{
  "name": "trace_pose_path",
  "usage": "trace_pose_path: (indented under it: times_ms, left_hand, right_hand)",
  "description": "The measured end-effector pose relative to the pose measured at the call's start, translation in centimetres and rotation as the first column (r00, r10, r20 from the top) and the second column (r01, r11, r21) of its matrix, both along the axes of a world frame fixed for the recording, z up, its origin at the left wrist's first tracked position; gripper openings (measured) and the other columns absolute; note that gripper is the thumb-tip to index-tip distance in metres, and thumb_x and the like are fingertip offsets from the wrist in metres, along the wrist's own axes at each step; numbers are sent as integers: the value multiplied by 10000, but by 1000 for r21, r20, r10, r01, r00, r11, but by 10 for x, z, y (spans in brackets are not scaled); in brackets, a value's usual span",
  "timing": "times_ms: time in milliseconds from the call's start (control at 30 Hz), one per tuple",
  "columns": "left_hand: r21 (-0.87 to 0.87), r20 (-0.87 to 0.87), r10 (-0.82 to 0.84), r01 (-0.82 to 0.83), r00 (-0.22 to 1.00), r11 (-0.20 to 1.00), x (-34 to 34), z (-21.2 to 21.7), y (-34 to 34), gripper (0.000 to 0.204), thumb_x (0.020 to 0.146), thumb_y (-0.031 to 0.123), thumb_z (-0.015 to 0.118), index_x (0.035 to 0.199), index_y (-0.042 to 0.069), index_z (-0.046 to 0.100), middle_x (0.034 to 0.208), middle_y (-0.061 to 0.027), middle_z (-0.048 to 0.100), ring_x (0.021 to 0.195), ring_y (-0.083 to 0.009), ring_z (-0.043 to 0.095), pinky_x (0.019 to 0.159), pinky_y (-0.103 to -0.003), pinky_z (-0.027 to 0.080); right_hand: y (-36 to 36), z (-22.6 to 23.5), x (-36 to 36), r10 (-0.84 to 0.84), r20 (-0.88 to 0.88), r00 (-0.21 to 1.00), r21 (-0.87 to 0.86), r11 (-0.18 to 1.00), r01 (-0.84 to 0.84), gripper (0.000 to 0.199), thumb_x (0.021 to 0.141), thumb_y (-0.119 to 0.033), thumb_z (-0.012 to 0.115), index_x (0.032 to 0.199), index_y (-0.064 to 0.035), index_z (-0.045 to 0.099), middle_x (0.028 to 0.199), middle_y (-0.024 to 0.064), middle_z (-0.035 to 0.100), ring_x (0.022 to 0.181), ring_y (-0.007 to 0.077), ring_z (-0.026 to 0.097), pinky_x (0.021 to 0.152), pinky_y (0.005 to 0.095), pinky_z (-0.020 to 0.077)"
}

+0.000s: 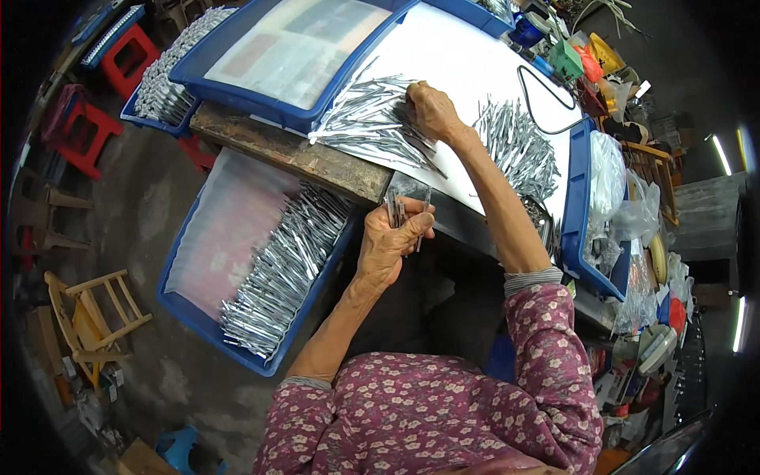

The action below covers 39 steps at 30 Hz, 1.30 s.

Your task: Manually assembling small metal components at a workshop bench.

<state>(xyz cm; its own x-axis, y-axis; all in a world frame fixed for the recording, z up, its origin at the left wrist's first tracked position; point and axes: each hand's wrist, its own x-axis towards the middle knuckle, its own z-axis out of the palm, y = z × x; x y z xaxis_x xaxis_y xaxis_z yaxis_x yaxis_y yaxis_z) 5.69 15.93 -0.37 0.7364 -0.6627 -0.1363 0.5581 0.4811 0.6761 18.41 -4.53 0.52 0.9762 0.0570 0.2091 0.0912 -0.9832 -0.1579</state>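
My left hand (389,244) is closed around a small bunch of thin silvery metal strips (400,209), held upright at the near edge of the white work surface (459,59). My right hand (431,111) reaches forward and rests, fingers down, on a fanned pile of the same strips (364,119) lying on the white surface. A second heap of strips (518,146) lies to the right of that hand.
A blue tray (190,305) lined with white, holding rows of strips (281,273), sits low on my left. Another blue tray (237,91) stands at the back left. A blue bin (582,206), plastic bags and clutter crowd the right. Red stools (87,131) and a wooden stool (95,313) stand on the floor.
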Motion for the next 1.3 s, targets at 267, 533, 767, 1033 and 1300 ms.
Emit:
trace_pose_path:
  times_ms: [267,533,767,1033,1300]
  left_hand:
    - [27,17,-29,29,999,999,-3,1,-5,147,781,130,649,859,21,589,623,-38,575,410,-2,344,377,-143,237]
    - [83,71,-50,44,996,996,-9,0,-8,129,788,132,639,840,28,582,611,-29,566,404,-3,333,374,-150,225]
    - [82,56,-58,53,997,995,-10,4,-12,163,793,164,638,834,21,571,603,-18,551,423,-3,339,377,-154,235]
    - [65,22,-56,55,998,996,-12,6,-19,167,822,165,599,844,5,559,614,-38,544,420,-4,321,373,-150,223]
    - [77,36,-97,94,995,993,-19,8,-31,156,824,144,584,871,-4,563,645,-52,557,432,-13,344,390,-140,250]
  right_hand:
    - [-5,23,-18,-38,-276,960,-28,999,32,121,665,-12,507,767,52,495,758,239,569,726,385,577,645,427,465]
    - [-8,22,-31,-58,-252,966,-125,992,27,252,642,-6,549,871,49,459,740,230,576,698,360,588,632,413,472]
    - [-32,12,-45,-99,-194,976,381,909,168,327,623,-76,516,935,14,556,728,191,602,648,316,588,609,382,461]
    - [-24,18,-70,-186,-102,977,681,703,205,294,679,-86,507,946,13,582,588,15,494,507,79,397,447,228,319]
    - [-2,38,-147,-87,-188,978,982,-22,186,199,783,-85,568,927,52,567,632,-10,451,508,43,339,458,176,268]
